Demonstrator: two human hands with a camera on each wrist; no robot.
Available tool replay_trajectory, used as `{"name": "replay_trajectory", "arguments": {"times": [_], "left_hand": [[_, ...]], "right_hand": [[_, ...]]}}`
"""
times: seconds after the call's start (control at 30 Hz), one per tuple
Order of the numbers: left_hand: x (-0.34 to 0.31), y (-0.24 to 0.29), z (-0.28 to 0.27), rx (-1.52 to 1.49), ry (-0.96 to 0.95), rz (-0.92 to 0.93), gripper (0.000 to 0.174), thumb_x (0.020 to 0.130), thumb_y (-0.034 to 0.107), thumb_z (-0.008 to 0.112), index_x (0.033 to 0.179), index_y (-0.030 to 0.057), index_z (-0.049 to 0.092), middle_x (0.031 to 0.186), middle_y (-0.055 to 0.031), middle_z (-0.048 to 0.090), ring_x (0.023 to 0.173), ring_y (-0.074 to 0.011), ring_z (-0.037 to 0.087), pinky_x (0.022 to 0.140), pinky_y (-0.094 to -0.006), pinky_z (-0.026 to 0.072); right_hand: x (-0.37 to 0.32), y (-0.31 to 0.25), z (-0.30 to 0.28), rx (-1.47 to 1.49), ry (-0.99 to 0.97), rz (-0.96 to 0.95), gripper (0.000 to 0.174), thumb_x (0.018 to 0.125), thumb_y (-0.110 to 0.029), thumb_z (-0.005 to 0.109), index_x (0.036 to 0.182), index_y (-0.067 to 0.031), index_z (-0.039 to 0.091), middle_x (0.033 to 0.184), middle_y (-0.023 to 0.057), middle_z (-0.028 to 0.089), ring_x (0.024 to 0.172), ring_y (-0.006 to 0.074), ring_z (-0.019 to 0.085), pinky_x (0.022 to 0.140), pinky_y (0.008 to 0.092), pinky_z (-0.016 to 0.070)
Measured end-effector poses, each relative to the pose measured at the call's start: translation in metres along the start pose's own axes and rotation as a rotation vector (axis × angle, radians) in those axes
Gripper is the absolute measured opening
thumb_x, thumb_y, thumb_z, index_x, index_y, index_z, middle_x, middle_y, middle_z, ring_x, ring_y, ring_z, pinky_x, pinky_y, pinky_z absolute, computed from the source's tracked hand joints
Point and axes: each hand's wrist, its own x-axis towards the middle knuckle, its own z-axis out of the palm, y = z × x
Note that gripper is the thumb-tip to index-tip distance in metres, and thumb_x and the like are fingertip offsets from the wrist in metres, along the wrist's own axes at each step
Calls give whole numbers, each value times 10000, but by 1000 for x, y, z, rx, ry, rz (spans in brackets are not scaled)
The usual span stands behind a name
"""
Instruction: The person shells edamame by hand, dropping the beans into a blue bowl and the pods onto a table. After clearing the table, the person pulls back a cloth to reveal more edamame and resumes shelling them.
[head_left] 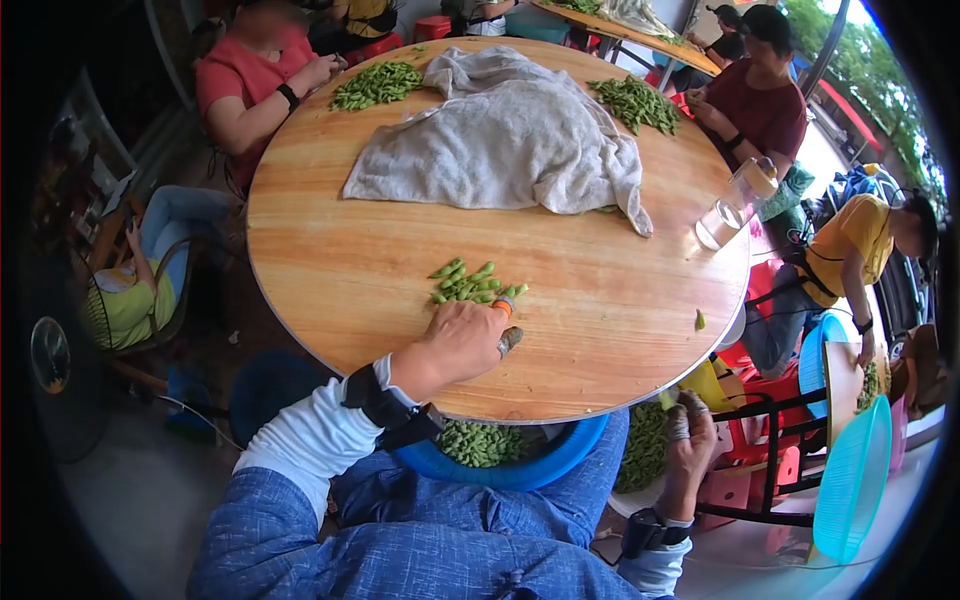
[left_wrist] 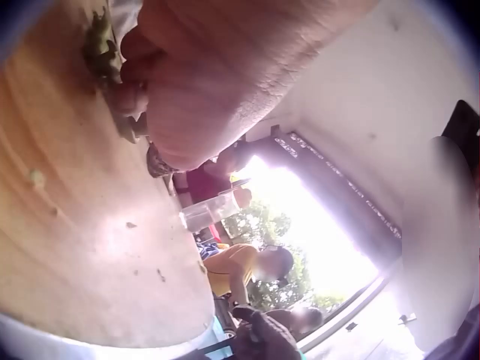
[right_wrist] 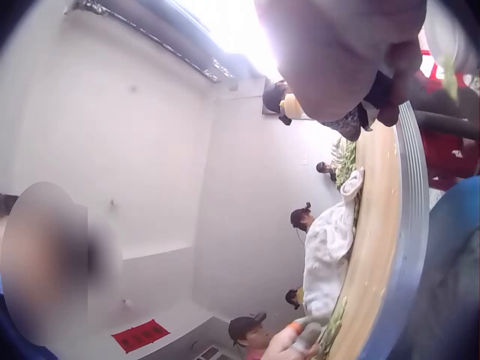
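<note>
My left hand [head_left: 487, 325] rests on the round wooden table [head_left: 600, 330] at the near side of a small pile of green bean pods [head_left: 468, 284]. Its fingers curl onto pods [left_wrist: 112, 82]; an orange guard covers one fingertip and a grey one the thumb. My right hand [head_left: 684, 410] hangs below the table's right edge with wrapped fingers curled round a pale green pod [head_left: 668, 398], above a basin of pods [head_left: 645, 450]. A blue basin [head_left: 520, 470] with pods sits on my lap under the table edge.
A grey cloth [head_left: 505, 135] lies mid-table, with pod piles at the far left [head_left: 377, 83] and far right [head_left: 635, 100]. A glass jar [head_left: 727, 210] and a single pod [head_left: 700, 320] are near the right edge. People sit around; a teal basket [head_left: 850, 480] stands at right.
</note>
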Motion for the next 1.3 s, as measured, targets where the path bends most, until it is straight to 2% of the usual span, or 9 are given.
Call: {"name": "replay_trajectory", "arguments": {"times": [0.2, 0.3, 0.4, 0.43, 0.5, 0.63, 0.83, 1.13, 1.3], "left_hand": [[-26, -2, 23, 24, 5, 177, 159, 682, 102, 565, 813, 21, 526, 655, -172, 553, 642, -321, 557, 552, -397, 429], [-43, -4, 21, -212, 108, 198, 148, 649, 76, 538, 790, 31, 522, 696, -178, 546, 667, -322, 547, 568, -414, 432], [-61, -8, 24, -761, 12, -42, 148, 697, 5, 549, 836, 27, 500, 679, -75, 524, 627, -173, 524, 578, -302, 431], [-65, -9, 23, -1018, -20, -137, 150, 710, -10, 550, 844, 27, 494, 682, -48, 517, 625, -135, 510, 584, -277, 427], [-70, -12, 26, -1225, -22, 4, 197, 746, -2, 564, 913, 27, 462, 787, -7, 504, 713, -73, 466, 655, -219, 396], [-69, -1, 14, -1439, -160, 100, 255, 760, 24, 571, 976, 20, 437, 874, -14, 506, 793, -72, 481, 716, -209, 390], [-69, 2, 9, -1594, -336, 47, 263, 771, 26, 563, 1001, 15, 436, 869, -7, 517, 794, -59, 492, 708, -194, 400], [-72, 6, 1, -1513, -367, 27, 242, 788, 54, 552, 1000, 18, 440, 852, -6, 535, 777, -49, 499, 687, -185, 402], [-72, 7, 5, -1567, -376, 20, 238, 793, 68, 550, 998, 15, 441, 859, -13, 543, 789, -58, 506, 700, -196, 406]], "right_hand": [[-16, -28, 61, -8, -322, -98, 221, 783, -20, 541, 1001, 16, 543, 825, 52, 575, 731, 102, 530, 634, 230, 432], [-19, -49, 99, -63, -708, -239, 216, 778, -16, 545, 994, -15, 559, 802, 74, 580, 746, 134, 551, 660, 251, 446], [-25, -54, 128, -121, -802, -271, 209, 790, -39, 541, 993, 10, 551, 840, 64, 586, 756, 126, 546, 669, 250, 443], [-23, -55, 131, 19, -778, -99, 211, 796, -53, 539, 993, 20, 547, 854, 60, 587, 747, 125, 543, 663, 257, 441], [-24, -56, 132, 288, -710, 259, 222, 807, -82, 536, 993, 39, 540, 880, 52, 588, 729, 123, 537, 650, 270, 437], [-19, -61, 127, 461, -866, 420, 216, 821, -136, 527, 981, 6, 554, 832, 0, 581, 671, 47, 486, 580, 195, 386], [-26, -72, 123, 436, -837, 442, 256, 800, -249, 549, 867, -2, 564, 745, 14, 566, 630, 67, 479, 566, 184, 370], [-28, -73, 122, 468, -861, 464, 133, 812, -121, 523, 896, -32, 575, 738, -33, 564, 610, 26, 448, 543, 165, 341], [-31, -70, 125, 439, -793, 469, 156, 805, -158, 535, 856, -14, 567, 728, -5, 566, 616, 48, 469, 554, 178, 361]]}}
